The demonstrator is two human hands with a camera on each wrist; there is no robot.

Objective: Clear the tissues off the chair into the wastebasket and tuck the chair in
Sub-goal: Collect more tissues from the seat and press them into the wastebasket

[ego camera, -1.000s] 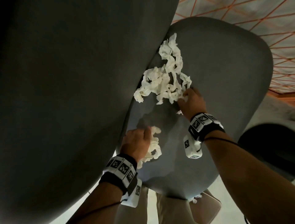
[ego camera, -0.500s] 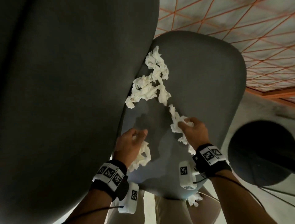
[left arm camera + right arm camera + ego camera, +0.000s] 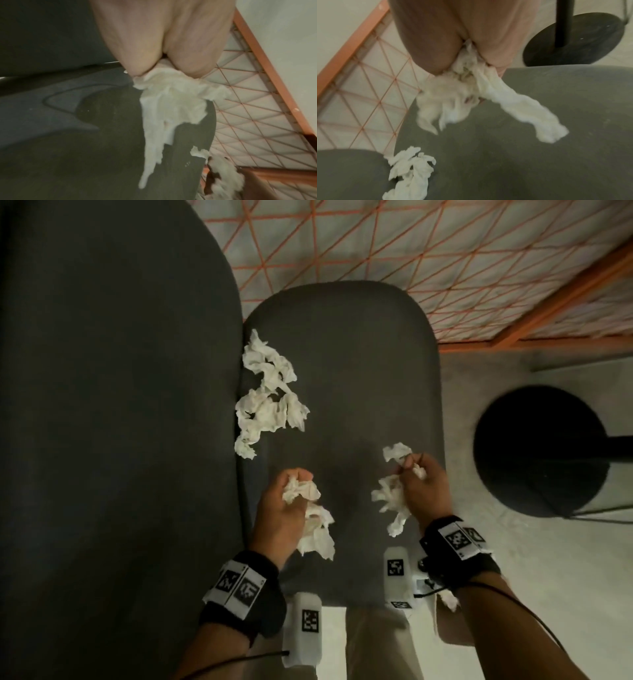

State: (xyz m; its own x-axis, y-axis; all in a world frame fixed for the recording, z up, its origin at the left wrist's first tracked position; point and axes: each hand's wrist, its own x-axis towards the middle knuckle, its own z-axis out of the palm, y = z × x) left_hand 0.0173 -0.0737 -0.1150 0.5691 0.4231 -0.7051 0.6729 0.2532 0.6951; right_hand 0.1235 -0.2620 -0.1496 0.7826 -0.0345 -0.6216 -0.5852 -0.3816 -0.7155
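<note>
The grey chair seat [image 3: 359, 364] fills the middle of the head view. A pile of crumpled white tissues [image 3: 267, 395] lies on the seat's left side against the chair back [image 3: 113, 422]. My left hand [image 3: 284, 508] grips a bunch of tissues [image 3: 313, 522] above the seat's near part; the left wrist view shows that bunch [image 3: 169, 105] hanging from the fist. My right hand [image 3: 421, 484] grips another wad of tissues [image 3: 394, 494], trailing a long strip [image 3: 527, 116] in the right wrist view. The pile on the seat [image 3: 409, 174] shows there too. No wastebasket is in view.
An orange wire grid [image 3: 411, 258] lies on the floor beyond the chair. A round black base [image 3: 541, 450] with a black pole [image 3: 563, 23] stands on the floor to the right. My legs [image 3: 376, 645] are at the seat's near edge, one tissue scrap [image 3: 448, 601] beside them.
Both hands pulled back toward me from the pile, each with a bunch of tissues. The right hand's bunch came away from the pile and moved right. The view tilted so the chair sits straighter.
</note>
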